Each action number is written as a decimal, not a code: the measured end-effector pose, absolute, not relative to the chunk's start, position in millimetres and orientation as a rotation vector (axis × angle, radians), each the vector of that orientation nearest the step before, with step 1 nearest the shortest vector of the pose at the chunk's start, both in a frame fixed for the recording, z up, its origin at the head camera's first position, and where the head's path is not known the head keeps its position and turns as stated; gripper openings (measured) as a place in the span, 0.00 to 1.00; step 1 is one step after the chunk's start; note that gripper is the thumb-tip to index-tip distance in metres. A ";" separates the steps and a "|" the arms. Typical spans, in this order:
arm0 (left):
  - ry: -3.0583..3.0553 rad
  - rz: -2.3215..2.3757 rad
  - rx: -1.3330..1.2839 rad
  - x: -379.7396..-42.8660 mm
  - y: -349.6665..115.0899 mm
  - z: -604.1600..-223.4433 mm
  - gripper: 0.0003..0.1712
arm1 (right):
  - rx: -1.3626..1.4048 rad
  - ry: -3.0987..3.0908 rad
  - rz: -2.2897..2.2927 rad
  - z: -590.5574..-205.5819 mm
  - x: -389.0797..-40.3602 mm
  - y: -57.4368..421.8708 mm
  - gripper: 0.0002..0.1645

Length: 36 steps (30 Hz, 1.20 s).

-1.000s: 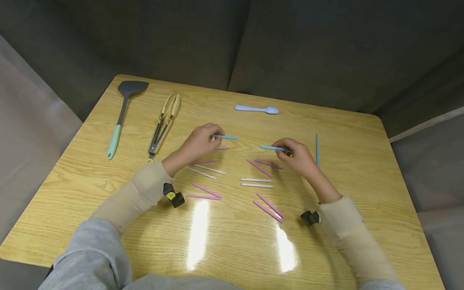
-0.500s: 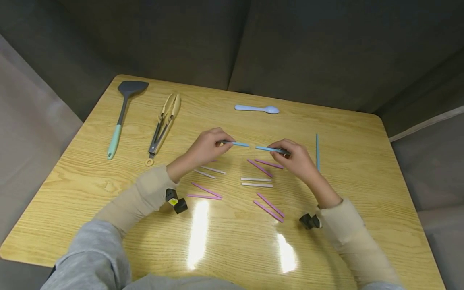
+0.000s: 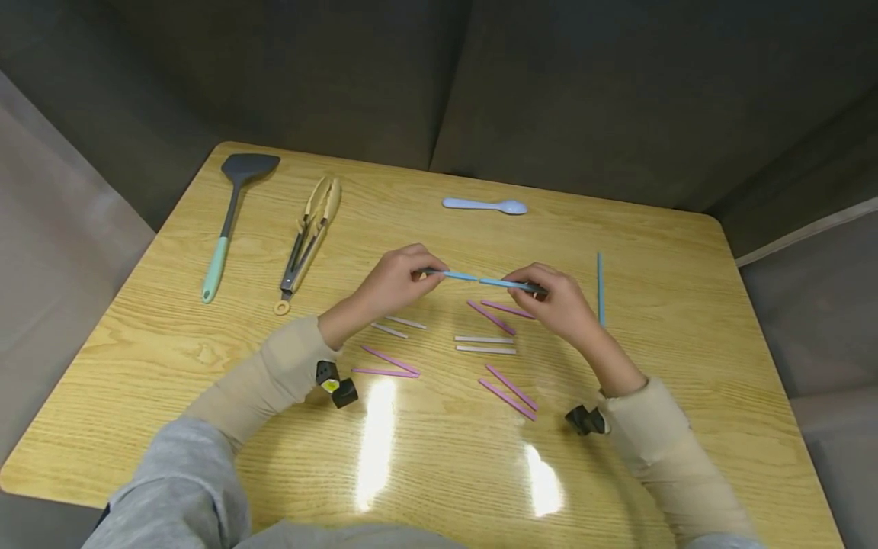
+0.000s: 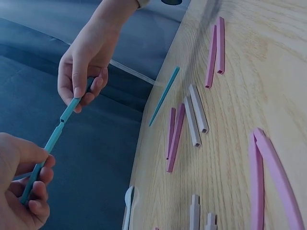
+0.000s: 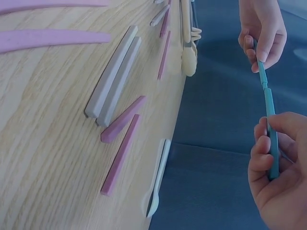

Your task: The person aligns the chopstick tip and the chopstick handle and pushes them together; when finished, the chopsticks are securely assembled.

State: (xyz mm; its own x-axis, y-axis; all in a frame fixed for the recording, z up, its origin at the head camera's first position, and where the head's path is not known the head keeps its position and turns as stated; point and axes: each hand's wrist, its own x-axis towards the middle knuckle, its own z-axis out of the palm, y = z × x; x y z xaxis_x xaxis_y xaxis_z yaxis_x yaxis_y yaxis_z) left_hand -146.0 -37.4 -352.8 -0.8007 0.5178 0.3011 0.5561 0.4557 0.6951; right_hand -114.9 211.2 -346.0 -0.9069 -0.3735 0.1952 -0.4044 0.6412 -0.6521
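Note:
My left hand [image 3: 405, 274] pinches a blue chopstick piece [image 4: 53, 139] whose narrow plug end points to the right. Opposite it, a second blue chopstick piece [image 5: 269, 103] with a hollow end is pinched by my right hand [image 3: 557, 296]. Both pieces are held above the table, end to end nearly in line, with the plug tip right at the hollow end. Below lie pink chopstick pieces [image 3: 506, 399] and white chopstick pieces [image 3: 485, 351] in pairs. Some pieces on the left are hidden under my left hand. Another blue chopstick piece [image 3: 600, 290] lies beyond my right hand.
On the wooden table [image 3: 658, 305], a turner [image 3: 235, 200] and tongs [image 3: 309, 244] lie at the left. A pale spoon [image 3: 483, 205] is near the back edge. Dark curtains [image 3: 439, 84] hang behind the table.
My left hand has moved right and slightly toward me with its blue piece. My right hand has shifted only slightly. The gap between the two blue pieces has closed to almost nothing.

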 end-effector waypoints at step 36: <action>-2.428 -1.434 -1.021 -138.2 -36.5 -352.3 0.06 | 0.534 -2.802 1.420 -313.7 -99.9 188.8 0.08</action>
State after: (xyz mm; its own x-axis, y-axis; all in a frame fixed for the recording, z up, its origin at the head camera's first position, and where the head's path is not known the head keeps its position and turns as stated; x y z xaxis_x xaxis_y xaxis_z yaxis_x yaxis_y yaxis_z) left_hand -138.2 -36.5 -352.3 -0.7595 0.4803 0.4387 0.6161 0.3146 0.7221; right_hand -99.9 188.8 -313.7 -0.9428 -0.3148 0.1099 -0.2748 0.5471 -0.7907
